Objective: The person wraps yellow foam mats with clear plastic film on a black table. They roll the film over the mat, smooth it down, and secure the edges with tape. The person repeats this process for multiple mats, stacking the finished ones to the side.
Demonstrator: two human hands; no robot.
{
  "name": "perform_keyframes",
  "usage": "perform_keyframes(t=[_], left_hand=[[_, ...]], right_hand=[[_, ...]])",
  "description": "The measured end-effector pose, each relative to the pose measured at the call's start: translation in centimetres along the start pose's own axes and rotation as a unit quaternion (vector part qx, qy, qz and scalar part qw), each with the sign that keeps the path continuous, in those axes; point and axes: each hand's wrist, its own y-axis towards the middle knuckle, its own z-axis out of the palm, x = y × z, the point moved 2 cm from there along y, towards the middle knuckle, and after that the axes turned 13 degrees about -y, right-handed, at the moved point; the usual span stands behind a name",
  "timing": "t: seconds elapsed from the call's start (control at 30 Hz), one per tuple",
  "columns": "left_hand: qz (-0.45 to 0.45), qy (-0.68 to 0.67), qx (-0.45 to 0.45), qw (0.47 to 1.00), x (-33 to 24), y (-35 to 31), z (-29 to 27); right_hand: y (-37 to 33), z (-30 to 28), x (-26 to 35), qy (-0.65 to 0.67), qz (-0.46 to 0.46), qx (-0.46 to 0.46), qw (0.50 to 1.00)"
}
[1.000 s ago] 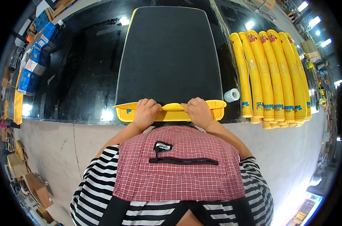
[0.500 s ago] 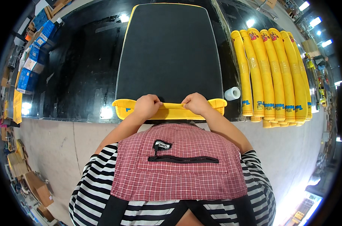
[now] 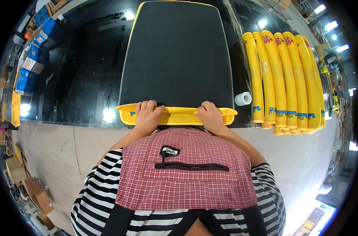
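A long mat lies face down on the black table, its dark backing up and a thin yellow edge showing round it. Its near end is curled into a yellow roll along the front of the table. My left hand is closed over the left part of this roll, fingers bent across its top. Right of the middle, my right hand grips the roll in the same way. The undersides of both grips are hidden.
A roll of clear tape stands just right of the mat. Beyond it, several yellow rolled mats lie side by side in a stack. Blue-and-white boxes line the table's left end. The black table has shiny, scuffed patches.
Both hands have shifted their hold on the roll: the fingers, earlier pinching the near edge closer to the middle, now bend over the top. The hands are slightly farther apart.
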Motion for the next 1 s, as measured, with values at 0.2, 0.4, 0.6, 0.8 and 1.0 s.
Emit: perform_keyframes(t=[0.2, 0.4, 0.6, 0.8, 1.0], left_hand=[[-0.006, 0.017, 0.008, 1.0, 0.1, -0.5, -1.1], [-0.064, -0.009, 0.089, 0.994, 0.6, 0.7, -0.9], [-0.222, -0.1, 0.063, 0.968, 3.0, 1.9, -0.1], [-0.251, 0.012, 0.066, 0.966, 3.1, 2.5, -2.6], [-0.206, -0.008, 0.067, 0.976, 3.8, 1.9, -2.4]], right_hand=[[-1.3, -2.8, -1.3, -0.081, -0.079, -0.029, 0.993], [-1.2, -1.8, -2.3, -0.023, 0.003, 0.085, 0.996], [1.3, -0.8, -5.1, 0.135, 0.18, 0.184, 0.957], [3.1, -3.0, -5.4, 0.019, 0.276, 0.264, 0.924], [1.4, -2.6, -6.0, 0.005, 0.257, 0.203, 0.945]])
